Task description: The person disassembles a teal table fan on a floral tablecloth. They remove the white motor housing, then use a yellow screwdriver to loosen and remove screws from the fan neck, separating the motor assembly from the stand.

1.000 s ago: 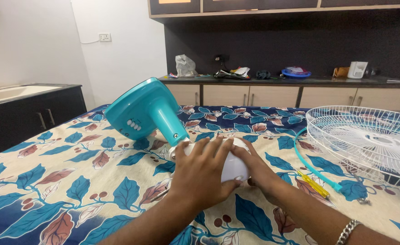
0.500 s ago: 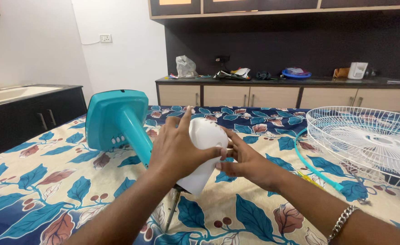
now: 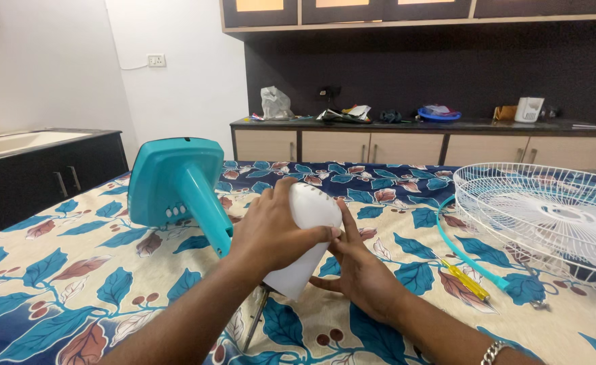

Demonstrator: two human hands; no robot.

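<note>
Both hands grip the white motor housing (image 3: 304,236) at frame centre: left hand (image 3: 271,233) wrapped over its top, right hand (image 3: 359,267) pressed flat against its side. Its teal base (image 3: 175,179) tilts at ten o'clock on the leaf-print bedsheet (image 3: 75,270) (white grille (image 3: 548,213) at three). Cluttered counter (image 3: 419,124) at twelve.
</note>
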